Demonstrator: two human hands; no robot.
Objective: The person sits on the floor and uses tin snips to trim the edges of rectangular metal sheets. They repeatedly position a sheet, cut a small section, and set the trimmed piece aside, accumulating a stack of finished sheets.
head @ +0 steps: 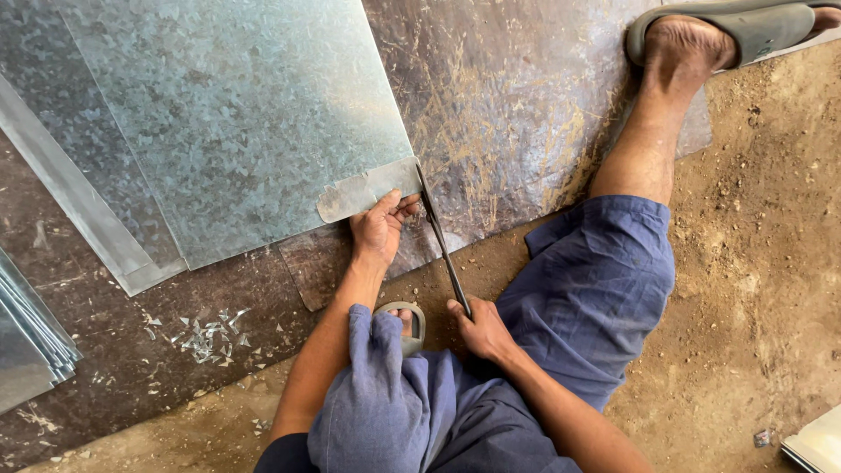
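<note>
While a dark, scratched metal plate [526, 96] covers the dirt floor, a galvanized sheet [236, 114] lies flat on it, its near corner strip [368, 190] bent up. The left hand [378, 229] pinches that strip closed between thumb and fingers. The right hand [480, 331] grips the handles of long tin snips [442, 245], whose blades meet the sheet's corner.

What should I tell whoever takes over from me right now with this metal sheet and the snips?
Left hand: gripping the cut strip at the metal sheet's lower right corner.
Right hand: closed on the handles of the snips, blades at the sheet's edge.
Done: a short strip is partly cut and curling away.
Left: the rest of that cut, judging by the strip being attached.
</note>
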